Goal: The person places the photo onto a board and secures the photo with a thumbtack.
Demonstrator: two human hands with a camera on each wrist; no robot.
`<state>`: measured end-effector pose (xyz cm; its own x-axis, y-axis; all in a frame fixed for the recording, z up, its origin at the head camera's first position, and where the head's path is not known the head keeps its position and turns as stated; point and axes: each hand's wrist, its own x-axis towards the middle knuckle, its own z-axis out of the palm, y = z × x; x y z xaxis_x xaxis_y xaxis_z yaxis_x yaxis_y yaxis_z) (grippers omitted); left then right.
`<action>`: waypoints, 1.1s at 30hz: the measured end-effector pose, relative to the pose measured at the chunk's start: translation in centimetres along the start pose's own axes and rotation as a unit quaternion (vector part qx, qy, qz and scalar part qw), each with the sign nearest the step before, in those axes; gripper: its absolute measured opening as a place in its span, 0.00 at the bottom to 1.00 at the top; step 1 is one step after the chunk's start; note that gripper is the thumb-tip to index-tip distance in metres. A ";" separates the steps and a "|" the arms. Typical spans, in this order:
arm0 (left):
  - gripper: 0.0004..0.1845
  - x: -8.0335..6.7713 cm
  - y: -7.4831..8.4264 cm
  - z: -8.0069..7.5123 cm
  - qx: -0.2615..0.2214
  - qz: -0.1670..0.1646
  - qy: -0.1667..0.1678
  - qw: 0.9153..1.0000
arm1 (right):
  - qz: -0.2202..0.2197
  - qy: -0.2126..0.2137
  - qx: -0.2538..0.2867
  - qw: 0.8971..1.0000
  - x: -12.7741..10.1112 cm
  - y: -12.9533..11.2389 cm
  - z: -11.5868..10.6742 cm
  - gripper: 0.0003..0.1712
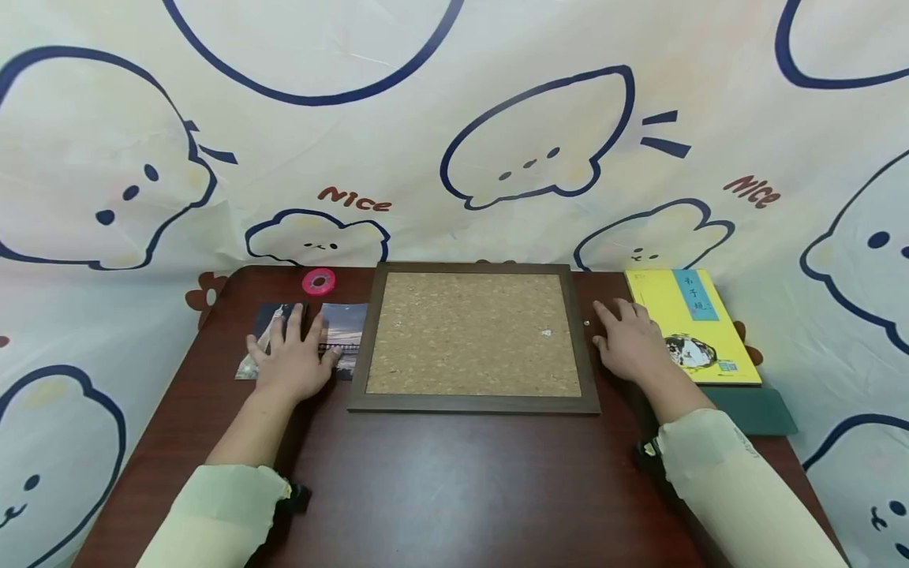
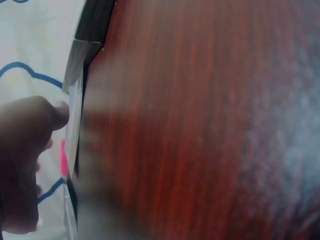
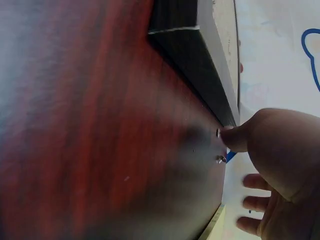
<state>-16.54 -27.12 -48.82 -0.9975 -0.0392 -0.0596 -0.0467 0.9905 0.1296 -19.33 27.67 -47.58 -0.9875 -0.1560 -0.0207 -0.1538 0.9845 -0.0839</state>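
Corkboard (image 1: 473, 334) sits mid-worktop (image 1: 440, 481). Left hand (image 1: 294, 355) lies flat, fingers spread, on photos (image 1: 348, 335) just left of corkboard. Right hand (image 1: 628, 341) lies flat and relaxed right of it, thumb by small pins (image 3: 219, 146), fingertips touching yellow book (image 1: 699, 315).

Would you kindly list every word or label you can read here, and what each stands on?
"Nice": on the backdrop cloth, left of centre.
"Nice": on the same cloth, at right.
Yellow book: characters on its blue label, too small to read.
Photos under the left hand: no text legible.
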 end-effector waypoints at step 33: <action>0.34 0.8 0.4 -0.2 -0.209 -0.031 0.041 0.977 | 0.019 0.014 0.086 0.996 3.1 -0.7 0.2 0.09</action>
<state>-17.40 -26.79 -48.66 -0.9922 -0.1250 -0.0036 -0.1084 0.8459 0.5223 -22.23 26.46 -47.80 -0.9935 -0.1141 0.0006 -0.1106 0.9612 -0.2526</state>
